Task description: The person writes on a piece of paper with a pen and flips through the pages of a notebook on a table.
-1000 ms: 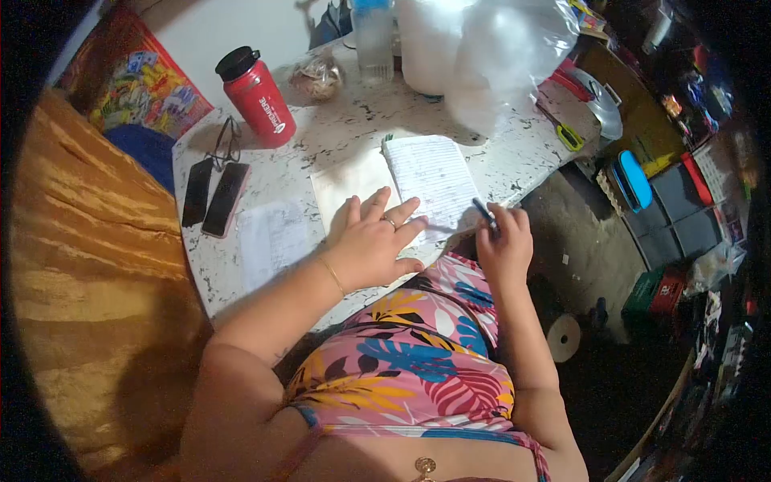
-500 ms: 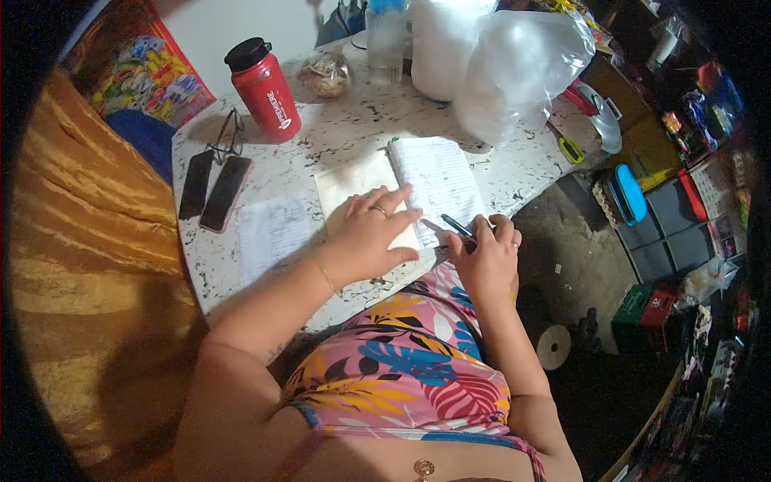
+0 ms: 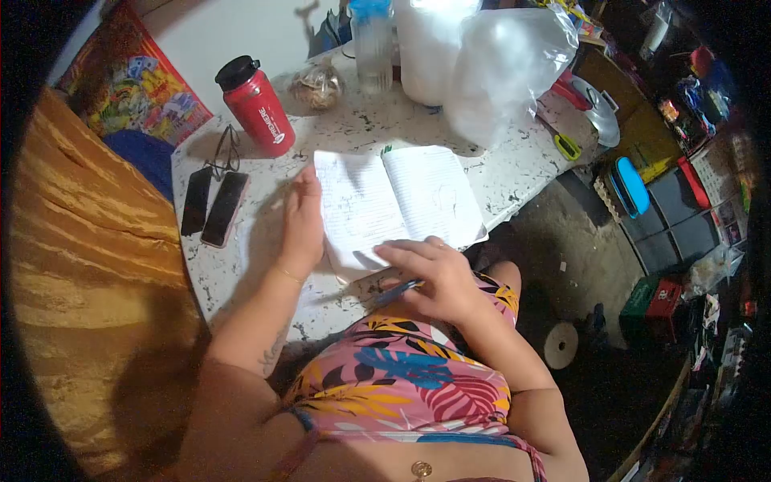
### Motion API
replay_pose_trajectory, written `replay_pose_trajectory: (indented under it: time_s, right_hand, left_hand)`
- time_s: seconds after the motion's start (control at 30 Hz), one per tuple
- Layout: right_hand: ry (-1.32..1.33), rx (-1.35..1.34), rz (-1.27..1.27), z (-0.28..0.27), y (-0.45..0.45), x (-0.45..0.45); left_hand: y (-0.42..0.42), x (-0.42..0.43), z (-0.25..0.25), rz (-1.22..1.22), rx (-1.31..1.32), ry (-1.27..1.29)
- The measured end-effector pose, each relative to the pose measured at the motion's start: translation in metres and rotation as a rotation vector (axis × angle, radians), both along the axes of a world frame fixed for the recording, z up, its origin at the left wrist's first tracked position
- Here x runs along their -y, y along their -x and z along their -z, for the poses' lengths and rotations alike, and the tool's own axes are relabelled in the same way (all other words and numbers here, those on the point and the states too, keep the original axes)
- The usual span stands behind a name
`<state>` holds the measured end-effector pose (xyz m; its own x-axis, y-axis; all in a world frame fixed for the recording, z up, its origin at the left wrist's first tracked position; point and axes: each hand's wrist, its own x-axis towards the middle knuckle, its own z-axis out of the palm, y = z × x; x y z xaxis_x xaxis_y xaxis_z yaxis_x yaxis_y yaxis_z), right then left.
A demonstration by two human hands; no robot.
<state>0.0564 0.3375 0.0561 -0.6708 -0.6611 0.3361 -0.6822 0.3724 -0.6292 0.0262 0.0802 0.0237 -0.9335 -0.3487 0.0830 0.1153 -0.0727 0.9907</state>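
An open notebook (image 3: 430, 189) with lined pages and handwriting lies over the near part of the table, a small green bit showing at its top. My left hand (image 3: 303, 221) is at the notebook's left edge, fingers curled against the page side; part of the grip is hidden. Over the lower pages, my right hand (image 3: 442, 281) has its index finger stretched across the paper. A dark pen (image 3: 397, 292) is tucked in that hand's lower fingers, slightly blurred. A loose written sheet (image 3: 309, 293) is partly covered by my left arm and the notebook.
Two phones (image 3: 223, 210) and eyeglasses (image 3: 225, 153) lie at the left. Behind stand a red bottle (image 3: 259, 112), a tied bag (image 3: 317, 86), a clear pitcher (image 3: 372, 52) and plastic bags (image 3: 502, 72). Green-handled scissors (image 3: 567, 146) lie near the table's right edge.
Pages have been turned, and a written left page now shows. My left hand moved from the page to the notebook's left edge; my right hand moved left with the pen.
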Motion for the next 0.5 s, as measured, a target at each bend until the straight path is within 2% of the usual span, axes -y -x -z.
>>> replay_pose_trajectory:
  time_s: [0.03,0.1,0.13,0.17,0.2,0.23,0.3,0.33,0.4,0.43,0.5]
  right_hand:
    - [0.037,-0.033,0.073,0.004,0.001,-0.007]
    - [0.074,-0.115,0.248,0.013,0.007,-0.023]
    - [0.082,-0.158,0.354,0.021,0.011,-0.033]
    - [0.088,-0.185,0.439,0.033,0.014,-0.042]
    - [0.085,-0.202,0.542,0.042,0.018,-0.049]
    - [0.107,-0.203,0.573,0.045,0.023,-0.052]
    - [0.128,-0.194,0.701,0.047,0.015,-0.073]
    - [0.062,-0.018,0.734,0.039,0.008,-0.079]
    - [0.05,-0.057,0.743,0.039,-0.002,-0.09]
    - [-0.029,-0.024,0.757,0.04,-0.006,-0.095]
    - [0.002,-0.118,0.782,0.056,-0.014,-0.105]
  left_hand:
    - [-0.001,0.007,0.0,-0.001,0.047,-0.077]
    - [-0.003,0.021,0.002,-0.041,0.138,0.078]
    - [-0.006,0.028,0.001,-0.093,0.185,0.309]
    - [-0.014,0.02,-0.02,-0.113,0.219,0.317]
    - [-0.012,0.033,-0.002,-0.114,0.156,0.559]
    - [-0.017,0.032,-0.007,-0.216,0.034,1.153]
    - [-0.02,0.011,-0.019,-0.207,-0.14,1.213]
    - [-0.022,-0.009,-0.027,-0.091,-0.121,1.251]
    - [-0.027,-0.048,-0.042,0.148,-0.084,1.338]
    - [-0.027,-0.065,-0.042,0.224,-0.181,1.374]
    - [-0.028,-0.096,-0.039,0.339,-0.371,1.422]
